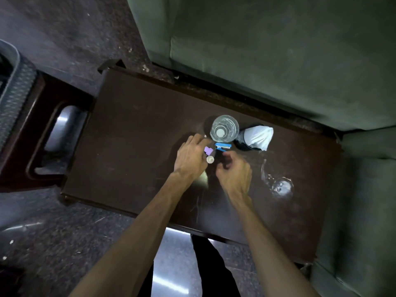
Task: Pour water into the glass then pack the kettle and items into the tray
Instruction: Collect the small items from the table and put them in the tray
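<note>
Stretching across a dark speckled floor [64,35], a grey-green sofa [278,50] fills the upper right of the scene, its cushions bordering two sides of a long dark-brown counter [139,116] with a scuffed, glossy top. At left stands a dark stool-like frame [27,133] with a slotted opening, beside a grey patterned basket [12,86] only partly in view. A wet smear [280,187] glints on the counter's right half.

Near the counter's far-middle, a clear glass [224,128] stands upright; blur keeps its water level from being judged. Just to its right lies a crumpled white and dark cloth [256,137]. In front of the glass sit a small blue stapler-like item [223,146], a small purple piece [208,150] and a small round white cap-like object [210,160], close together. No kettle or tray can be made out.

The person's left hand [191,156] reaches palm-down, fingers [199,139] loosely spread, their tips at or touching the purple piece, though a grip cannot be confirmed. The right hand [234,171], blurred, has its fingers [228,158] curled inward just beside the white object; whether they hold anything cannot be told.
</note>
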A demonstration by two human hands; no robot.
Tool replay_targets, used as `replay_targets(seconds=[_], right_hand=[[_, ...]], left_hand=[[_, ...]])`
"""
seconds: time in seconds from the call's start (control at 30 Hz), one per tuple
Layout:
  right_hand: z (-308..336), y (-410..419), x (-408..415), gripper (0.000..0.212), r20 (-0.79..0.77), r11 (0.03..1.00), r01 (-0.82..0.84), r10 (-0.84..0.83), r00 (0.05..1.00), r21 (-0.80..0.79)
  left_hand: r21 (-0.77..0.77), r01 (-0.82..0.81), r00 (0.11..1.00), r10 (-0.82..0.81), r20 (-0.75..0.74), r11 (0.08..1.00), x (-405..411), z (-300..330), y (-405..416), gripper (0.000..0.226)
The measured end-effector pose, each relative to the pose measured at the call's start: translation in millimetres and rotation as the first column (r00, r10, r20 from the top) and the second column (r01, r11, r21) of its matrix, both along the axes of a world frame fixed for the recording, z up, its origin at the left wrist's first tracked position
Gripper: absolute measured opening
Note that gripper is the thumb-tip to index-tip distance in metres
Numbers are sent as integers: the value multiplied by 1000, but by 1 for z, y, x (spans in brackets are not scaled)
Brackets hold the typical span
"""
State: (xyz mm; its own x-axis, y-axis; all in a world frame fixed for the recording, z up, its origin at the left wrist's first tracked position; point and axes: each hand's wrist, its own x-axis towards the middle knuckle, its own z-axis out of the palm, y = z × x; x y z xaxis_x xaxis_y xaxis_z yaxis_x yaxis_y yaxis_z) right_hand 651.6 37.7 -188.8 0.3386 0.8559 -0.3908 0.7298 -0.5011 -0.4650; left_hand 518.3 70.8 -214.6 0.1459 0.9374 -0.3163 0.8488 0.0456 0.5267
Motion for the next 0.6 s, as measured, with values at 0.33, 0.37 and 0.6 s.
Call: replay_targets(seconds=[0.33, 0.37, 0.6], right_hand=[[-40, 9, -17, 18, 19, 977, -198, 200, 980, -76], [-39, 9, -21, 16, 12, 980, -185, 187, 982, -71], [-12, 23, -94, 7, -177, 995, -73, 85, 980, 74]], left_hand=[[-74, 118, 992, -121, -43, 990, -6, -36, 0, 31], [-75, 73, 997, -75, -20, 994, -11, -37, -3, 28], [-19, -360, 903, 354, 244, 933, -82, -12, -17, 19]])
